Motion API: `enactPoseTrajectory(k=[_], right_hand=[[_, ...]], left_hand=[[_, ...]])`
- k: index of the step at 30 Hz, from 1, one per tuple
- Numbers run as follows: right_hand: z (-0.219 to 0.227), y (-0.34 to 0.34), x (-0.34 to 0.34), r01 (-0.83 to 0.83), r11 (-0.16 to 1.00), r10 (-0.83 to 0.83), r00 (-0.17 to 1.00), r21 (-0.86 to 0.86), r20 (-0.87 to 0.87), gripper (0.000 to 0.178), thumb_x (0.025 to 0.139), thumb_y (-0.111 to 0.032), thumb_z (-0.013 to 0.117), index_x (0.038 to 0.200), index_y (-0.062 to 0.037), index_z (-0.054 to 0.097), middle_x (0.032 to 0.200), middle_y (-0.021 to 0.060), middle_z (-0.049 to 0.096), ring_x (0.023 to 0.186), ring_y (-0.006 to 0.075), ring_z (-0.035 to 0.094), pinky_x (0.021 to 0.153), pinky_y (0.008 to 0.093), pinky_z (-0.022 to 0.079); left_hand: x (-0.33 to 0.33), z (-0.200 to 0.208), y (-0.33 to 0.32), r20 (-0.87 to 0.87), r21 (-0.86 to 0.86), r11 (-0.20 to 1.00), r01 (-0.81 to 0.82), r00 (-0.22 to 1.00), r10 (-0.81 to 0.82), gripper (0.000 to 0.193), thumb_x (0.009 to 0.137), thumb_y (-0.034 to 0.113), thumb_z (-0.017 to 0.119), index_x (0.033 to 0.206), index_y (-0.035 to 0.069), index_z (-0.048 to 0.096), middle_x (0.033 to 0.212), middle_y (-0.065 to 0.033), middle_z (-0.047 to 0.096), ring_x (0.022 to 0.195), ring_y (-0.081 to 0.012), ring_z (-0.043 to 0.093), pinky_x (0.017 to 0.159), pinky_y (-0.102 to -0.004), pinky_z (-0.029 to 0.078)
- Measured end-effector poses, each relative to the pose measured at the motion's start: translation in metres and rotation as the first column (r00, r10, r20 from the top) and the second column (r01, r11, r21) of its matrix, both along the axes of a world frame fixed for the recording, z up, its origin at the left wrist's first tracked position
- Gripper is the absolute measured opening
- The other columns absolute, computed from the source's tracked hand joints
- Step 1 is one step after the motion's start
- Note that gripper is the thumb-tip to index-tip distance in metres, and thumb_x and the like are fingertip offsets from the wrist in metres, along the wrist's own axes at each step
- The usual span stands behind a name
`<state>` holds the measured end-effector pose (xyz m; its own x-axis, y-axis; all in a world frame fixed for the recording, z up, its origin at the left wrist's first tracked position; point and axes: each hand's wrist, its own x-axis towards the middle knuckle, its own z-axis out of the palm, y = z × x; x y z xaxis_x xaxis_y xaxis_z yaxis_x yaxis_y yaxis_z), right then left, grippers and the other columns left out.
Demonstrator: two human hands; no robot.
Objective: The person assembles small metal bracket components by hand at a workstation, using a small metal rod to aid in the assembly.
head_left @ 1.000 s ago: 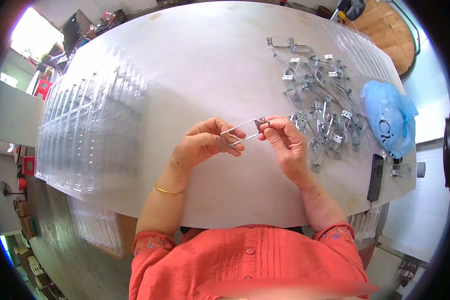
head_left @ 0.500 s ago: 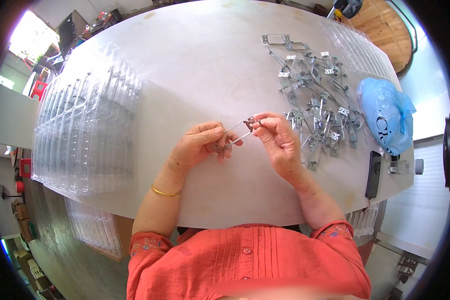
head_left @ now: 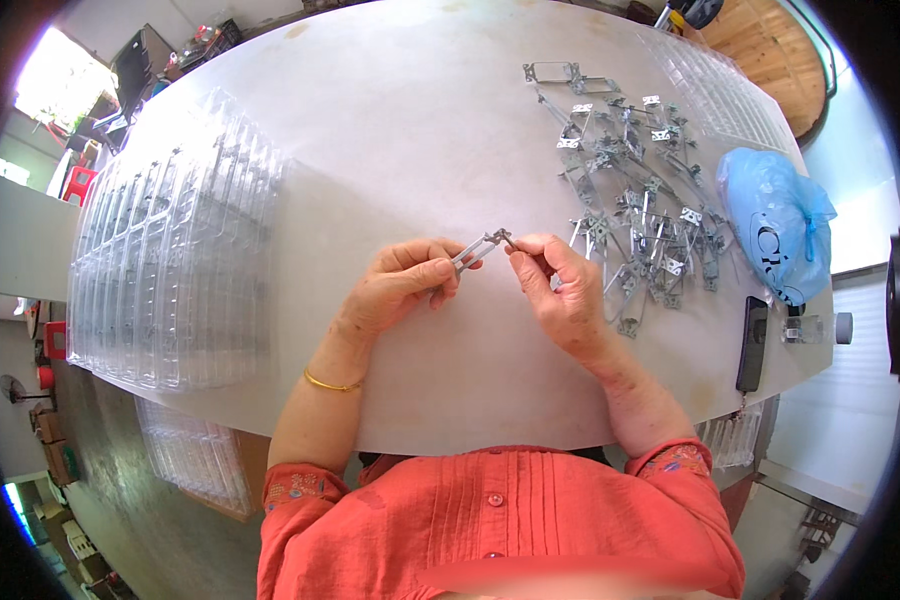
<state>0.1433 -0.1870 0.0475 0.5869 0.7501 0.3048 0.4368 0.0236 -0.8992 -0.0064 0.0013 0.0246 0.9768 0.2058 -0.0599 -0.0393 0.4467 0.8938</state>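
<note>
Over the near middle of the table, my left hand (head_left: 407, 278) is closed round one end of a small metal bracket frame (head_left: 481, 247) with two slim parallel bars. The frame slants up to the right. Thumb and fingers of my right hand (head_left: 560, 283) pinch a small dark piece at the frame's right end; what that piece is, I cannot make out. Right of my hands lies a loose pile of similar metal bracket frames (head_left: 653, 228), grey with small plates at their ends.
A tall stack of clear plastic trays (head_left: 175, 260) stands at the left. On the right are a tied blue plastic bag (head_left: 770, 215), a dark phone (head_left: 753, 345) and a clear bottle (head_left: 808, 328) lying down. More clear trays (head_left: 715, 90) lie at the far right.
The bracket frame has turned in my hands, so its two bars now look closer together. My left hand has hardly shifted; the right still pinches at the frame's end.
</note>
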Motion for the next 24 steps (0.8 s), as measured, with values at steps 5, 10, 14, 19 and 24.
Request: enactPoseTrajectory(k=[5, 10, 14, 19, 24], right_hand=[[0.0002, -0.0005, -0.0012, -0.005, 1.000, 0.005, 1.000, -0.001, 0.003, 0.006, 0.096, -0.003, 0.068, 0.103, -0.0026, 0.067, 0.072, 0.0010, 0.062, 0.062, 0.0032, 0.052, 0.053, 0.0232, 0.044], [-0.0005, -0.0017, -0.0002, 0.004, 1.000, -0.003, 1.000, -0.003, 0.031, 0.005, 0.096, -0.003, 0.068, 0.101, -0.0026, 0.066, 0.071, 0.0010, 0.062, 0.061, 0.0034, 0.052, 0.052, 0.0234, 0.044], [0.0022, -0.0014, -0.0009, 0.004, 1.000, -0.004, 0.998, -0.010, 0.065, 0.005, 0.096, -0.004, 0.068, 0.101, -0.0029, 0.066, 0.072, 0.0013, 0.062, 0.061, 0.0034, 0.052, 0.052, 0.0237, 0.043], [0.0021, -0.0016, -0.0002, -0.002, 1.000, 0.002, 0.997, -0.002, 0.083, 0.006, 0.096, -0.004, 0.068, 0.101, -0.0032, 0.066, 0.072, 0.0022, 0.063, 0.060, 0.0043, 0.053, 0.052, 0.0240, 0.044], [0.0094, -0.0046, -0.0021, -0.004, 0.999, 0.005, 1.000, -0.047, 0.013, 0.015, 0.096, -0.004, 0.069, 0.110, -0.0022, 0.064, 0.070, 0.0037, 0.063, 0.060, 0.0053, 0.054, 0.054, 0.0241, 0.045]], left_hand=[[-0.0021, -0.0015, 0.0027, 0.010, 0.042, 0.999, -0.018, 1.000, 0.018, 0.021, 0.098, 0.019, 0.066, 0.086, 0.002, 0.068, 0.117, -0.0185, 0.067, 0.075, -0.0087, 0.055, 0.063, -0.0233, 0.045], [-0.0021, -0.0007, 0.0039, -0.003, 0.085, 0.996, -0.031, 1.000, 0.031, 0.019, 0.096, 0.017, 0.068, 0.085, 0.002, 0.068, 0.117, -0.0180, 0.068, 0.075, -0.0082, 0.055, 0.064, -0.0227, 0.046], [-0.0020, 0.0007, 0.0034, -0.026, 0.105, 0.994, -0.035, 0.999, 0.038, 0.019, 0.096, 0.016, 0.069, 0.084, 0.002, 0.067, 0.115, -0.0172, 0.069, 0.074, -0.0081, 0.055, 0.064, -0.0227, 0.046], [-0.0018, 0.0021, 0.0036, -0.034, 0.143, 0.989, -0.038, 0.998, 0.043, 0.018, 0.095, 0.016, 0.070, 0.083, 0.003, 0.067, 0.116, -0.0164, 0.069, 0.074, -0.0073, 0.054, 0.064, -0.0225, 0.045], [-0.0029, 0.0057, 0.0022, -0.039, 0.201, 0.979, -0.039, 0.998, 0.047, 0.016, 0.094, 0.015, 0.070, 0.084, 0.003, 0.068, 0.114, -0.0133, 0.068, 0.075, -0.0069, 0.053, 0.065, -0.0224, 0.043]])
